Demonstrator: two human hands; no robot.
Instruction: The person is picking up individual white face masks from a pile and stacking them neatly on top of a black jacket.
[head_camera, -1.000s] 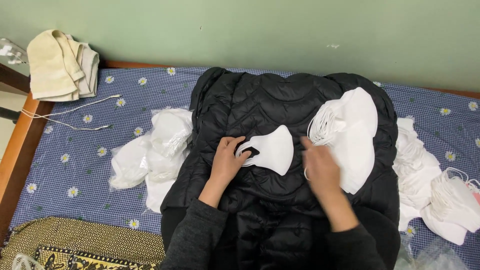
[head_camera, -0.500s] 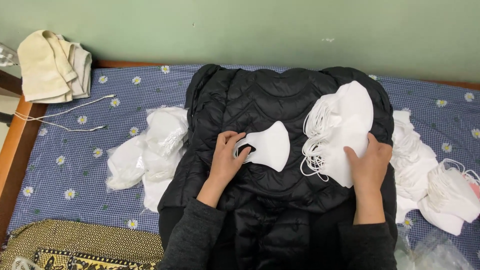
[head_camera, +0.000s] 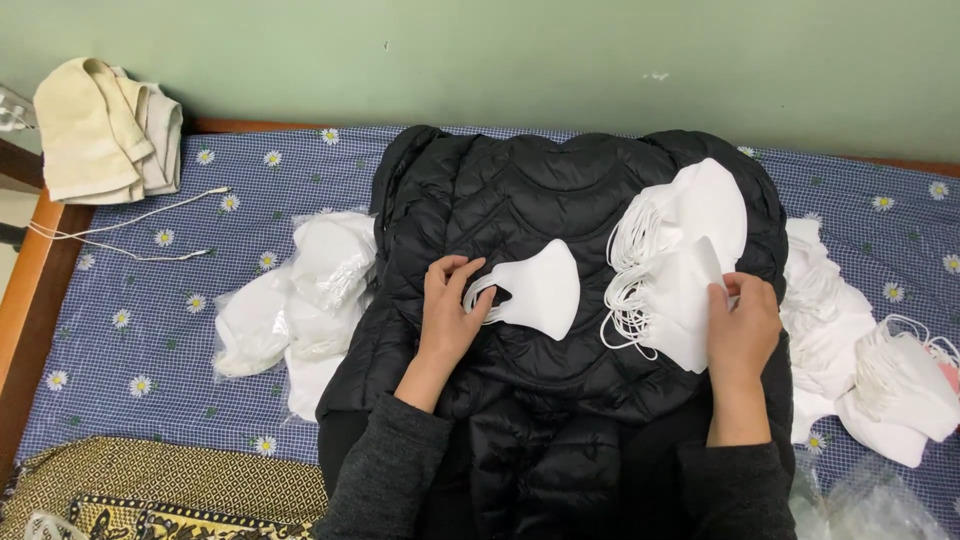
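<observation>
left hand (head_camera: 447, 312) pinches ear loop of single mask (head_camera: 538, 290), mask lying just right of it, long axis sideways | right hand (head_camera: 742, 325) grips top mask of stack (head_camera: 680, 262), stack up-left of it | both on black jacket (head_camera: 520, 200)

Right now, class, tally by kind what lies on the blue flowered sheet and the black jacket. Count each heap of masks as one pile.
Single white mask, under the left hand: 1
Piles of white masks: 4 (stack at the right hand; bagged pile; pile; pile)
Black jacket: 1
Cream cloth: 1
White cord: 1
Total: 8
</observation>
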